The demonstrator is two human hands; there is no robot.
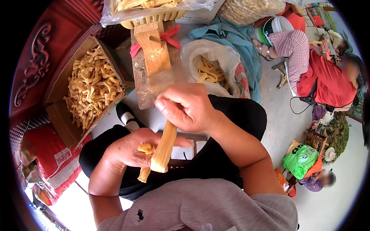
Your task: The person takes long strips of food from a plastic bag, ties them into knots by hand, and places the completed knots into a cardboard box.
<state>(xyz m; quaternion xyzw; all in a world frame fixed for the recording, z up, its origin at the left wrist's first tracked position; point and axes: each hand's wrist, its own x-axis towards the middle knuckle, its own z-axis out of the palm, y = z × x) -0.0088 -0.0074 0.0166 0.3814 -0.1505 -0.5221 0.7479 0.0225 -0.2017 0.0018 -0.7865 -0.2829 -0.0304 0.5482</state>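
A flat, yellow, fibrous-looking strip (164, 148) runs between my two hands above my lap. My right hand (189, 107) is closed around its upper part, thumb and fingers pressed together. Lower down, the strip loops over my left hand (133, 148), which is closed on it. A short folded bit (146, 148) sticks up between the left thumb and fingers, and a loose end (144, 174) hangs beneath. Some left fingertips are blurred, and others are behind the strip.
Ahead stands a wooden board (140, 88) with a wooden block (154, 54) and red cloth. A cardboard box (61, 125) of knotted yellow pieces is at left; a plastic sack (192, 50) with strips lies right of the board. Another person (327, 79) sits at far right.
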